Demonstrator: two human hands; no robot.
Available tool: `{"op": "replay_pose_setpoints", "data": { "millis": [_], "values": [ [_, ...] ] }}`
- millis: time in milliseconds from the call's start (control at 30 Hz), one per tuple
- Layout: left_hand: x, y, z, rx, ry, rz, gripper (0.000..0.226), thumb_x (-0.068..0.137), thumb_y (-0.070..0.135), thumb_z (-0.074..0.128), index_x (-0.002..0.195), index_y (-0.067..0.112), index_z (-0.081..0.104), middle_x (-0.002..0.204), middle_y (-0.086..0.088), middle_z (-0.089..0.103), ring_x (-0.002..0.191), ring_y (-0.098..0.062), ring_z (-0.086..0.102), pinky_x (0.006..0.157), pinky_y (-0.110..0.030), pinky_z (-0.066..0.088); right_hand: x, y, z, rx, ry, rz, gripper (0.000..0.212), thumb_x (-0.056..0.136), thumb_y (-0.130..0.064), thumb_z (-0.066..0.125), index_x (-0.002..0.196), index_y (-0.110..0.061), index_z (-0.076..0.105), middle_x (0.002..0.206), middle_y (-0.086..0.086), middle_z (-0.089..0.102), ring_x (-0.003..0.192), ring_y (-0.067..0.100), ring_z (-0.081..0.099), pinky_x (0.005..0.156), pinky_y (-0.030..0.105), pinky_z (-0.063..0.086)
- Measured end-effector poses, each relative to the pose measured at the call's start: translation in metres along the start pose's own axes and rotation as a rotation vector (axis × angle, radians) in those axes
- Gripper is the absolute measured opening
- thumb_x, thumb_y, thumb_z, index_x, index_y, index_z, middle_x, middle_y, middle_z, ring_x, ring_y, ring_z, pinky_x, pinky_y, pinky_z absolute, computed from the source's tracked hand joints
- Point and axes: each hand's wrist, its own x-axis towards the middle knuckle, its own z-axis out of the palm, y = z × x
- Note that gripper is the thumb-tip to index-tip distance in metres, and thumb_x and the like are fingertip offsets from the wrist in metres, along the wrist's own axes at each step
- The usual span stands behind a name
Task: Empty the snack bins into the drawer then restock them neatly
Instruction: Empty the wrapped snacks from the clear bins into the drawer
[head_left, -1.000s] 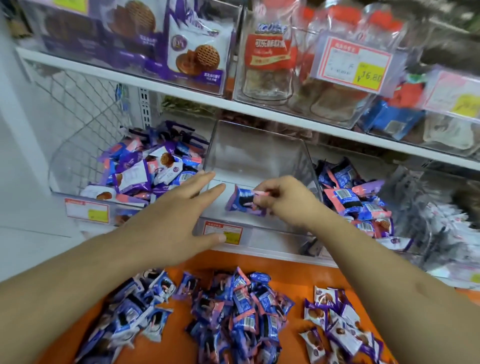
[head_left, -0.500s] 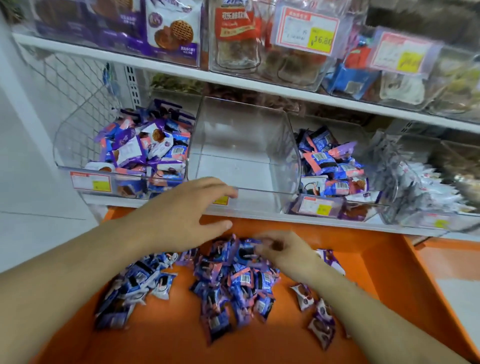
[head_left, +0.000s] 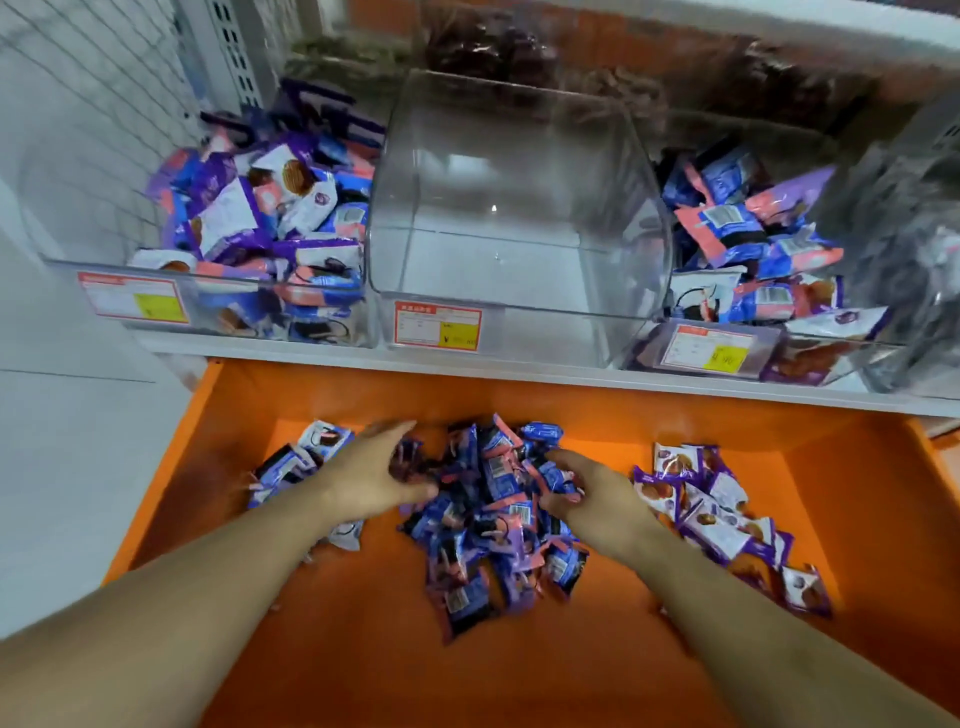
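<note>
An orange drawer (head_left: 363, 649) stands pulled out below the shelf. In its middle lies a heap of blue and pink snack packets (head_left: 493, 514). My left hand (head_left: 374, 478) reaches into the heap's left side with fingers spread. My right hand (head_left: 597, 499) lies against its right side, fingers loosely bent over packets; neither hand plainly grips one. Above, the middle clear bin (head_left: 519, 312) holds nothing. The left bin (head_left: 218, 306) and the right bin (head_left: 779, 353) hold mixed purple, blue and white packets.
A smaller pile of white and blue packets (head_left: 301, 462) lies at the drawer's left, and purple and white packets (head_left: 722, 514) at its right. A wire mesh panel (head_left: 78, 130) closes the shelf's left end. More bins stand at the far right.
My right hand carried a packet out of the middle bin down into the drawer. Both hands have dropped from the bin's front to the heap. The view has tilted down.
</note>
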Motion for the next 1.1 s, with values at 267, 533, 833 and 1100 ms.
{"op": "replay_pose_setpoints", "data": {
  "millis": [267,533,833,1100],
  "values": [
    [0.064,-0.057,0.055,-0.122,-0.052,-0.141,0.133,0.059,0.079,0.083,0.164,0.043,0.009,0.173,0.007,-0.004,0.160,-0.021,0.008,0.127,-0.040,0.023,0.054,0.035,0.038,-0.013,0.027,-0.039,0.072,0.094,-0.031,0.078,0.157,-0.031,0.043,0.160,-0.006,0.045,0.149,0.018,0.040,0.115,0.027,0.034],
    [0.062,-0.044,0.090,-0.060,0.021,-0.063,0.133,0.065,0.071,0.084,0.165,0.039,0.002,0.173,0.009,-0.007,0.159,-0.017,0.009,0.125,-0.037,0.025,0.076,0.058,0.053,-0.084,0.075,-0.040,0.087,0.085,-0.042,0.083,0.158,-0.046,0.035,0.163,-0.008,0.039,0.153,0.024,0.025,0.125,0.051,0.029],
    [0.030,-0.043,0.107,-0.094,-0.192,-0.010,0.140,0.062,0.071,0.088,0.161,0.050,-0.008,0.172,0.017,-0.004,0.159,-0.014,0.006,0.128,-0.039,0.022,0.065,0.068,0.052,-0.014,-0.040,-0.010,0.091,0.084,-0.034,0.086,0.155,-0.054,0.034,0.160,-0.005,0.042,0.141,0.019,0.048,0.109,0.042,0.051],
    [0.025,-0.034,0.082,-0.107,0.003,0.013,0.117,0.070,0.071,0.082,0.163,0.037,0.020,0.170,0.011,0.021,0.154,-0.013,0.027,0.124,-0.033,0.029,0.060,0.066,0.050,0.074,0.046,-0.074,0.083,0.084,-0.022,0.082,0.145,-0.061,0.042,0.156,-0.013,0.045,0.146,0.019,0.042,0.114,0.047,0.047]
  ]
}}
